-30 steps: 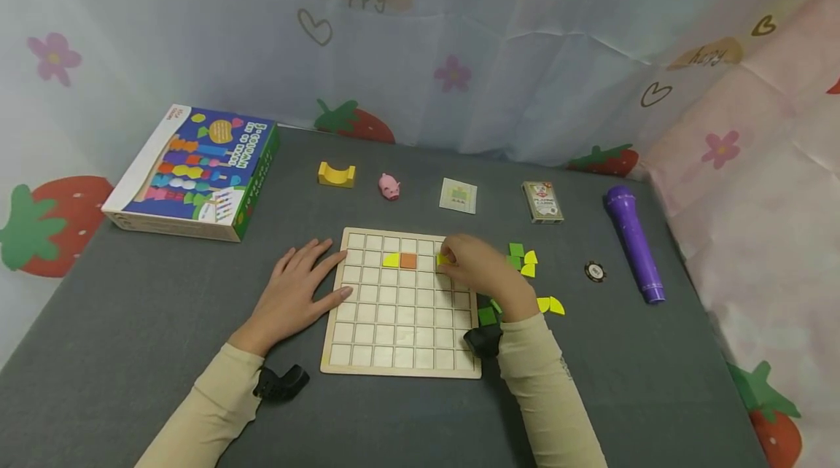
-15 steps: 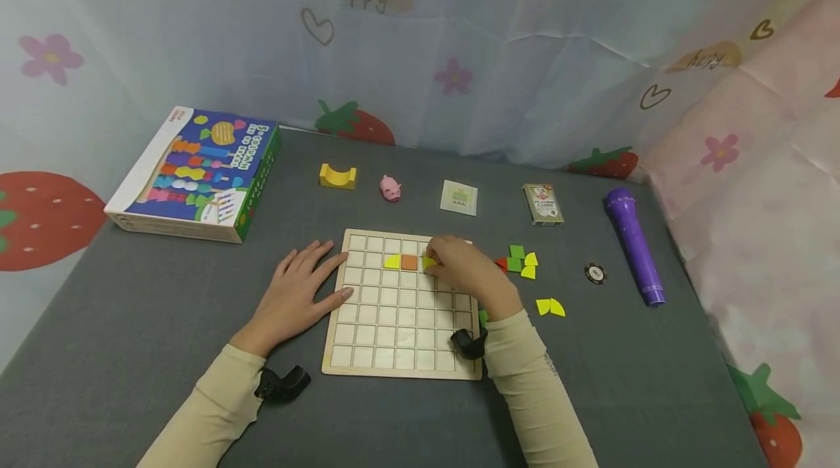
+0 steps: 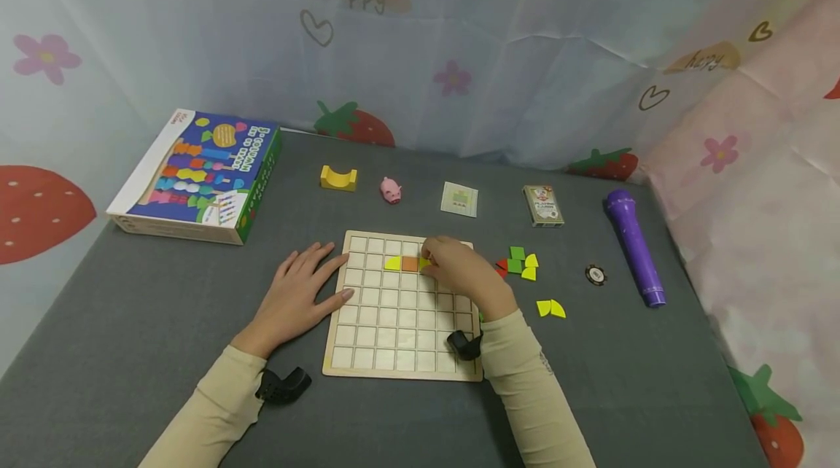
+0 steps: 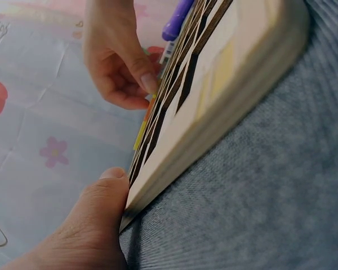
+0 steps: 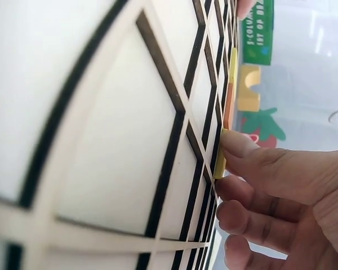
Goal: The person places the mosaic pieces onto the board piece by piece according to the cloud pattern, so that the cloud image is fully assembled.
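A wooden grid board (image 3: 400, 307) lies on the grey table. In its second row sit a yellow piece (image 3: 392, 262) and an orange square (image 3: 410, 263). My right hand (image 3: 429, 260) pinches another yellow piece (image 5: 219, 160) and holds it on the cell just right of the orange square (image 5: 229, 104), its fingers curled over it. My left hand (image 3: 331, 275) lies flat on the table, fingers straight, touching the board's left edge. In the left wrist view the thumb (image 4: 101, 191) rests against the board's rim (image 4: 225, 95).
Loose green, red and yellow pieces (image 3: 518, 264) and two yellow ones (image 3: 550, 307) lie right of the board. Behind it stand a game box (image 3: 197, 173), yellow arch block (image 3: 338, 178), pink pig (image 3: 390, 189), card (image 3: 459, 198), card deck (image 3: 542, 204), purple cylinder (image 3: 634, 243) and chip (image 3: 594, 275).
My right hand has moved left along the board's upper rows with the yellow piece, up to the orange square. The left hand has stayed in place.
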`<state>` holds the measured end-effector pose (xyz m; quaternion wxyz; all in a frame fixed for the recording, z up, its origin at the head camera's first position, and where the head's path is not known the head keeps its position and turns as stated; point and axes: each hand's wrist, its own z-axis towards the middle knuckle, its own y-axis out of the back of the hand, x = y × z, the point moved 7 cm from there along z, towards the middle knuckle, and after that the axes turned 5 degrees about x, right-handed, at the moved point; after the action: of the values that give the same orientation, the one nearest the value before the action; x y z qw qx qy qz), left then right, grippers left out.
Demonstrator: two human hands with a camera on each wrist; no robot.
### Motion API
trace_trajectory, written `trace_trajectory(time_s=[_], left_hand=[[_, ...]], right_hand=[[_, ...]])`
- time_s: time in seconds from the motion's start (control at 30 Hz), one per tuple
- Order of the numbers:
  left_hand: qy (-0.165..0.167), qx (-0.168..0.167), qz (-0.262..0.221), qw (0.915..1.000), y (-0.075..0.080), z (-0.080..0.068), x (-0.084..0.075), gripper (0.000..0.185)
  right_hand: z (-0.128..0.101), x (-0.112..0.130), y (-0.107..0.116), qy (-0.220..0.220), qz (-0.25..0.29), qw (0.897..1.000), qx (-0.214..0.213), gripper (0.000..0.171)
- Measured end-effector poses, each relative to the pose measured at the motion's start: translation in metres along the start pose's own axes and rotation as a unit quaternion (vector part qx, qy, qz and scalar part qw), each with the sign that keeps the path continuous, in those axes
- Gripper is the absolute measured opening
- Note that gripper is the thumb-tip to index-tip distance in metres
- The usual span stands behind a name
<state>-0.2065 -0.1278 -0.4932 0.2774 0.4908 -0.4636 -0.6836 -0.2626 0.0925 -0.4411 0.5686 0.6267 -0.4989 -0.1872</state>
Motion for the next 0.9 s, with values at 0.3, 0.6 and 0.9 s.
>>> trace_trajectory(time_s=[0.3, 0.6, 0.9], left_hand=[[0.004, 0.002, 0.000, 1.0000, -0.001, 0.000, 0.000, 0.068], [0.003, -0.002, 0.000, 1.0000, 0.001, 0.000, 0.001, 0.068], [0.010, 0.008, 0.001, 0.9999, -0.001, 0.001, 0.000, 0.068]], right_hand=[[-0.004, 0.001, -0.001, 0.000, -0.011, 1.000, 0.003, 0.027], [-0.015, -0.013, 0.009, -0.004, 0.018, 1.000, -0.006, 0.027], [-0.050, -0.072, 0.043, -0.041, 0.053, 0.997, -0.029, 0.034]])
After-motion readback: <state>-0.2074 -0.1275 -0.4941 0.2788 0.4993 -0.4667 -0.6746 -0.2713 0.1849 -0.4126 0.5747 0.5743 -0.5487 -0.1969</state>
